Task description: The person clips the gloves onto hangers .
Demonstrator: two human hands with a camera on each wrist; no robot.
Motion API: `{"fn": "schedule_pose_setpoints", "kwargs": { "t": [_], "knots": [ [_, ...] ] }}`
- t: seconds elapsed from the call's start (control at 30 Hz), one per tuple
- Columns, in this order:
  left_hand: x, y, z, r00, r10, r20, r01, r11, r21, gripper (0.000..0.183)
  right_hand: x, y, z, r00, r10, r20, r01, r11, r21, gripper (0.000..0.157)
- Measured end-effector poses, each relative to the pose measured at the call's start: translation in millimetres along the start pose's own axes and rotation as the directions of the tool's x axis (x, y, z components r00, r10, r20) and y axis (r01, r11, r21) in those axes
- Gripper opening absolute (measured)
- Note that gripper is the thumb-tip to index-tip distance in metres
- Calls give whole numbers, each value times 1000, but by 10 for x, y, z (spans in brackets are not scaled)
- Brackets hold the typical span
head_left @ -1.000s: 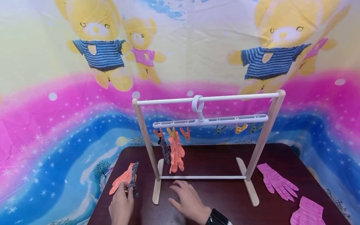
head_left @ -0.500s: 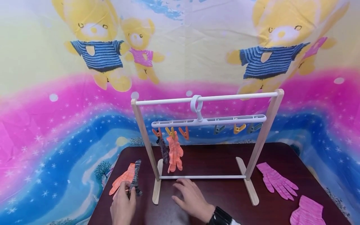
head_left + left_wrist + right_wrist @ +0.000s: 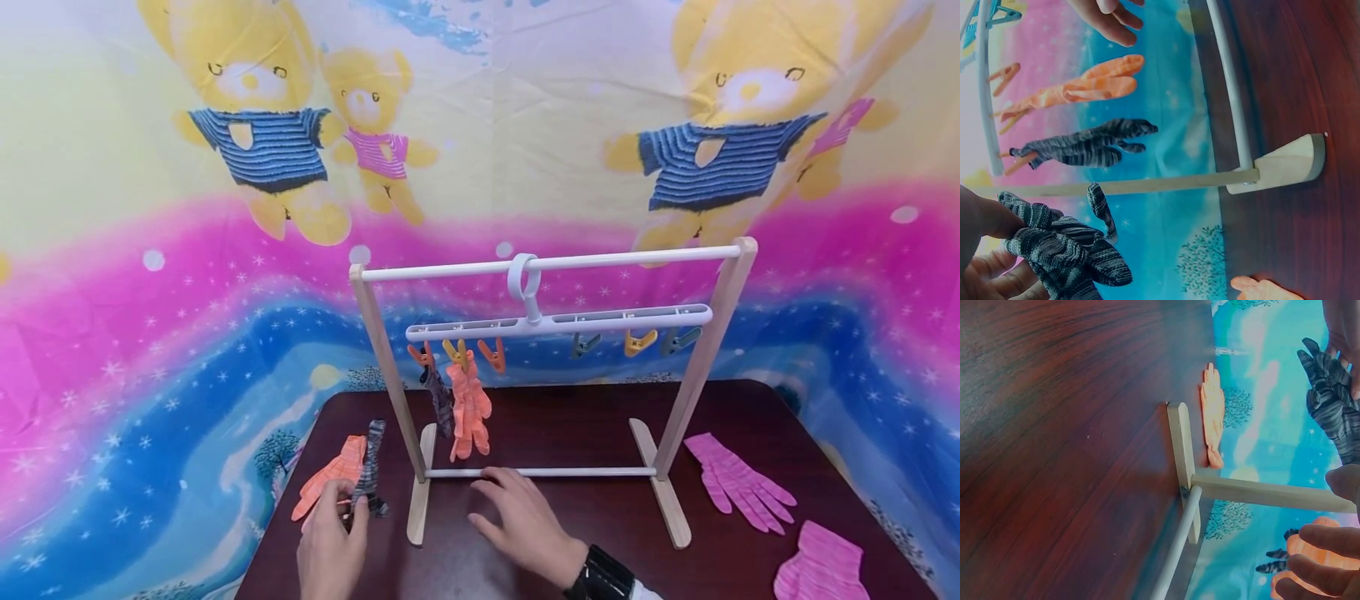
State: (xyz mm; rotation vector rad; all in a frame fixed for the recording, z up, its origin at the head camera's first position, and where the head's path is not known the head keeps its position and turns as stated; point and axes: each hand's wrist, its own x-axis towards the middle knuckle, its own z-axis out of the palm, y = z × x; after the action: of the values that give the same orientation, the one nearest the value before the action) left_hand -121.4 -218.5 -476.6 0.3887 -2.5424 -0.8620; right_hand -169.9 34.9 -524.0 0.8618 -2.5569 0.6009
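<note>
My left hand [image 3: 333, 537] pinches a black-and-grey striped knit glove [image 3: 369, 467] above the table, left of the rack. In the left wrist view the thumb and fingers grip one end of this glove [image 3: 1063, 250], and its fingers dangle free. My right hand [image 3: 528, 527], fingers spread and bent a little, holds nothing near the rack's lower bar. A matching dark glove [image 3: 438, 402] and an orange glove [image 3: 470, 412] hang from clips on the white hanger [image 3: 600, 322]. Another orange glove [image 3: 330, 475] lies flat behind my left hand, partly hidden.
A wooden rack [image 3: 693, 375] with white bars carries the hanger. An orange clip [image 3: 492, 356], a yellow clip [image 3: 640, 343] and two grey-green clips hang without gloves. Two pink gloves, one spread [image 3: 738, 483] and one folded [image 3: 821, 562], lie at the table's right.
My left hand has moved slightly right, raising the striped glove a little. The right hand has drifted a short way right and remains without anything in it.
</note>
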Motion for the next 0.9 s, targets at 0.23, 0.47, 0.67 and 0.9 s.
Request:
{"fn": "schedule_pose_setpoints", "kwargs": {
  "t": [0.23, 0.47, 0.67, 0.9],
  "knots": [
    [-50, 83, -12, 999, 30, 28, -29, 998, -47, 16, -16, 98, -62, 999, 27, -21, -27, 1000, 6, 44],
    [-97, 185, -19, 998, 54, 33, -52, 997, -61, 18, 13, 200, -156, 996, 93, 4, -93, 995, 27, 52],
    [-142, 268, -3, 996, 82, 35, -79, 993, -87, 16, 62, 261, -228, 994, 99, -51, -98, 995, 23, 41],
    [-182, 325, 43, 993, 119, 11, -117, 986, -122, 16, 103, 328, -291, 989, 142, -47, -141, 990, 31, 39]
  ]
}}
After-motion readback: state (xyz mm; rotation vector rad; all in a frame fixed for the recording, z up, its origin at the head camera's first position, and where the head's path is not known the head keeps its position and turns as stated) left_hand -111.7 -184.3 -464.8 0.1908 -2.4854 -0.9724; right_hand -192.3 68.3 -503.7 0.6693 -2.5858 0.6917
